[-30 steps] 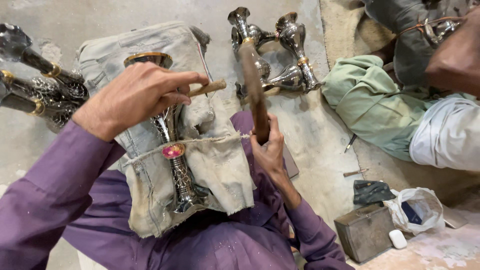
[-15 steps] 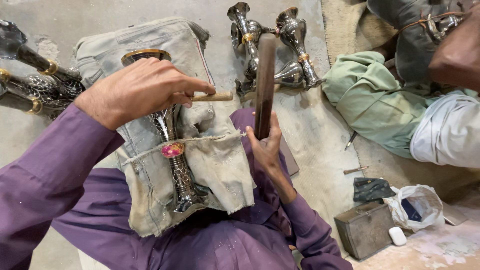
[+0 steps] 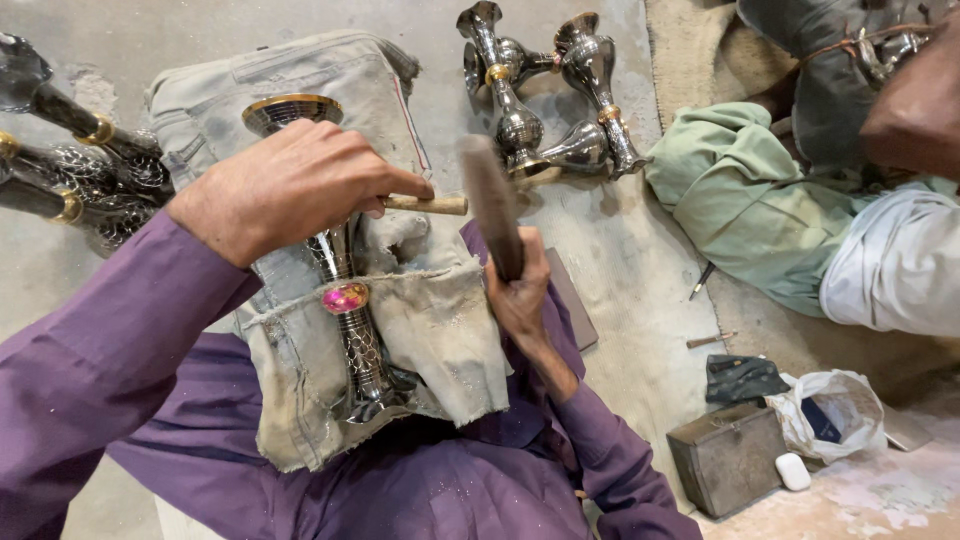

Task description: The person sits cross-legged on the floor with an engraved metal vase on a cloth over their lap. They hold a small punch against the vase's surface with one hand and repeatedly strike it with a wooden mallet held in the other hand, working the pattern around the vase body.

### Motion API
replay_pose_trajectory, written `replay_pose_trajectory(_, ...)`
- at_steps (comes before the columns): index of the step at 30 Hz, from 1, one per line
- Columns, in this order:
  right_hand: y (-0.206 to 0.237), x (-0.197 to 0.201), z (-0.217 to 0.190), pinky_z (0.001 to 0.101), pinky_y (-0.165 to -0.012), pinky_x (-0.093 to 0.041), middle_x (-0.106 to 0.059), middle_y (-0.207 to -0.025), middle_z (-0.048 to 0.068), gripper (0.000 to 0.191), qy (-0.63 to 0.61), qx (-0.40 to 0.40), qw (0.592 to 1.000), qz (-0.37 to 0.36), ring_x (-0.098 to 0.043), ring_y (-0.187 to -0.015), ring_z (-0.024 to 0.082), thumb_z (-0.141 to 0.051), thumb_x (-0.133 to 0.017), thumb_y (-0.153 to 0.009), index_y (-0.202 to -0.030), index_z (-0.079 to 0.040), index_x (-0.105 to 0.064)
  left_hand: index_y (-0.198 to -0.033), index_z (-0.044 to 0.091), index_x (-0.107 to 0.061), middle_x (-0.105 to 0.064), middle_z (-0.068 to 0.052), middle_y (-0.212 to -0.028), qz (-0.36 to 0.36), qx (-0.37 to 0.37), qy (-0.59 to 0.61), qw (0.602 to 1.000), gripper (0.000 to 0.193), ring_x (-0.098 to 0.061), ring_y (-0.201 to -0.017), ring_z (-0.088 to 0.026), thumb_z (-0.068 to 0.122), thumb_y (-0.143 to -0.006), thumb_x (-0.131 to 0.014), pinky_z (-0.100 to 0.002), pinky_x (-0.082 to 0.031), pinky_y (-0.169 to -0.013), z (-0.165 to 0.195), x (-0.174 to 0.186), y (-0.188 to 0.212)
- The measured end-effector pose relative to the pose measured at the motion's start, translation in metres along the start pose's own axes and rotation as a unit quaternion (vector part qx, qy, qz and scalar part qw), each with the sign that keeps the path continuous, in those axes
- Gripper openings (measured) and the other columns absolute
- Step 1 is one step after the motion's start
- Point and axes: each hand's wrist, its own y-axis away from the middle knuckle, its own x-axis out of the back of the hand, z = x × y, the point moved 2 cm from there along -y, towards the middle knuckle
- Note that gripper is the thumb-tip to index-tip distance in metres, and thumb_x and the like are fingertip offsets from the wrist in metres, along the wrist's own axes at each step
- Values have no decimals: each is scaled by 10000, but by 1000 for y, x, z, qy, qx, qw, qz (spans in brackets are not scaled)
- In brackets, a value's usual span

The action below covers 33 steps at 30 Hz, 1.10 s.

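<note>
Your left hand (image 3: 290, 185) was closed around a wooden-handled punch (image 3: 425, 204), pressing it onto the silver engraved vase (image 3: 345, 300) that lay on the grey cloth (image 3: 440, 330) across your lap. Your right hand (image 3: 520, 295) gripped a dark mallet (image 3: 490, 200), raised upright just beside the punch's end. More vases (image 3: 550, 110) stood on the floor (image 3: 620, 250) beyond.

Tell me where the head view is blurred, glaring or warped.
Head view: soft, even light with faint shadows; the mallet in the right hand is smeared by motion; bright glints on the metal vase under the left hand; the wide lens bends the edges, stretching the purple sleeve.
</note>
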Motion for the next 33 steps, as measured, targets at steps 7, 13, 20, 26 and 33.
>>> replay_pose_trajectory(7, -3, 8, 5, 327, -722, -493, -540, -921, 46, 332, -13, -40, 999, -30, -560, -811, 123, 12, -670, -858, -1166, -23, -551, -1354, 253, -672, -772, -98, -859, 81, -7, 13, 997, 472, -723, -693, -276, 166, -890, -674, -429, -553, -608, 1, 1, 12)
replay_pose_trajectory(13, -2, 11, 17, 345, -785, -549, -541, -976, 35, 312, -62, -24, 997, -31, -588, -874, 144, 23, -685, -902, -1181, -31, -557, -1349, 245, -681, -775, -94, -899, 100, 11, 43, 994, 487, -719, -688, -283, 118, -880, -672, -431, -550, -576, -1, 0, 17)
replay_pose_trajectory(20, -19, 25, 10, 318, -670, -525, -579, -923, 41, 387, -26, -23, 998, -48, -609, -788, 129, 54, -670, -896, -1258, -32, -561, -1314, 147, -686, -770, -122, -977, 211, 11, 113, 971, 364, -708, -738, -326, 178, -952, -662, -467, -538, -607, -5, -4, 31)
replay_pose_trajectory(26, -43, 42, -17, 273, -645, -569, -607, -988, 22, 517, -200, -71, 976, -44, -649, -787, 102, 48, -660, -928, -1372, -96, -439, -1334, 115, -663, -763, -143, -1028, 261, 24, 139, 955, 366, -701, -765, -349, 208, -980, -655, -462, -535, -625, 0, -7, 40)
replay_pose_trajectory(33, -55, 62, -27, 282, -701, -570, -718, -1034, 70, 684, 30, 31, 999, -30, -678, -814, 122, 87, -633, -894, -1519, -127, -457, -1308, 118, -682, -769, -128, -1046, 249, 35, 115, 961, 375, -703, -769, -352, 180, -938, -677, -466, -535, -610, 2, -9, 36)
